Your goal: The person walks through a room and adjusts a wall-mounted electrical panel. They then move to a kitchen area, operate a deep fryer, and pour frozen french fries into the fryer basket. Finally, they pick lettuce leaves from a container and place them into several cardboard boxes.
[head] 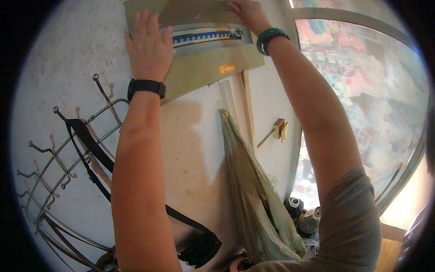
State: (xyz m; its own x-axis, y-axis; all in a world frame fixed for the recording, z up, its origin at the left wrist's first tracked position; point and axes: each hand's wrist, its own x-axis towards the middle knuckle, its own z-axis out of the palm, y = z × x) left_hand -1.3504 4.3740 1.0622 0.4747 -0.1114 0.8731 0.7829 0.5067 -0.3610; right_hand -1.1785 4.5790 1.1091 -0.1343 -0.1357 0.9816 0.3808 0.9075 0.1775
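A beige cover panel (pixel 210 64) of an electrical distribution box lies against the wall, tilted in view. Through its window shows a row of circuit breakers (pixel 204 36) with blue levers. My left hand (pixel 149 47), a black watch on its wrist, rests flat with fingers spread on the panel's left part. At the panel's upper right edge is my right hand (pixel 249 13), its fingers curled at the rim; whether they grip it is not clear. A green bangle (pixel 265 42) and dark beads circle the right wrist. An orange label (pixel 227 69) sits on the panel's lower right.
A metal hook rack (pixel 63 147) with a black strap (pixel 89 139) is on the wall at left. Below the panel hangs a greenish cloth (pixel 249 190). Right of it are a small wall fitting (pixel 280 129), bottles (pixel 310 220) and a glazed door or window (pixel 370 102).
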